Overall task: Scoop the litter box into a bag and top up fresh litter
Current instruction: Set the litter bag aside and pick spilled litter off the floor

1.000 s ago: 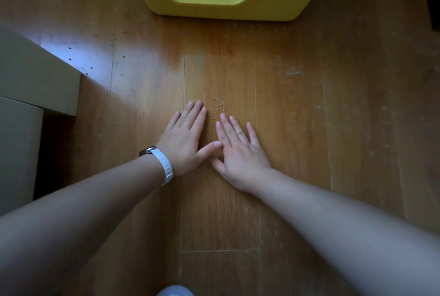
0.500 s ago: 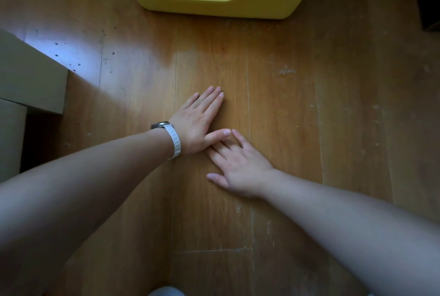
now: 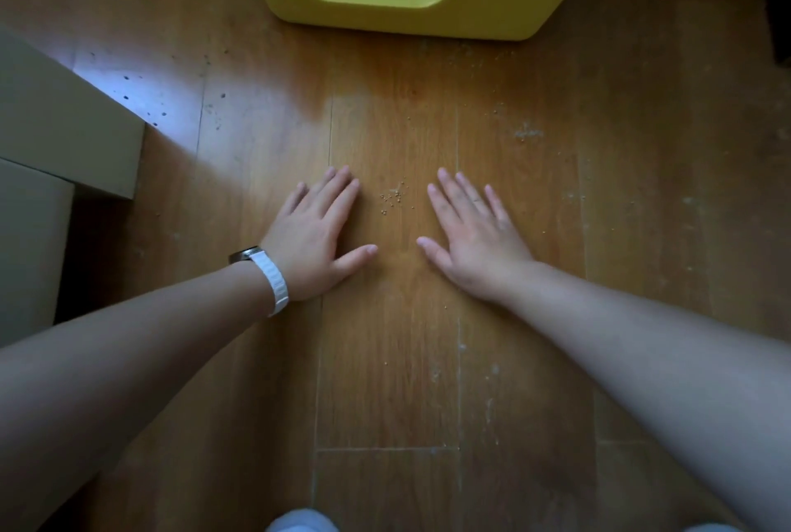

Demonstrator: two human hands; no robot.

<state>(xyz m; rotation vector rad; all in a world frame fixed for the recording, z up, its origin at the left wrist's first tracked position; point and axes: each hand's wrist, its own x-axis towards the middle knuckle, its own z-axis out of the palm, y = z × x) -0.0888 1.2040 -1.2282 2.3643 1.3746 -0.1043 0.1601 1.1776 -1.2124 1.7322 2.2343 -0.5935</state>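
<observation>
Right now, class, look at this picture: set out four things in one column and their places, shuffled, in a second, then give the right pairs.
Things
1. litter box
2. spilled grains
3. white wristband
4. cardboard box

Places
A. on the floor, between the left hand and the right hand
B. at the left edge of the view
C. at the top of the view, ahead of both hands
D. round the left wrist

Pairs: 1-C, 2-A, 3-D, 4-B
</observation>
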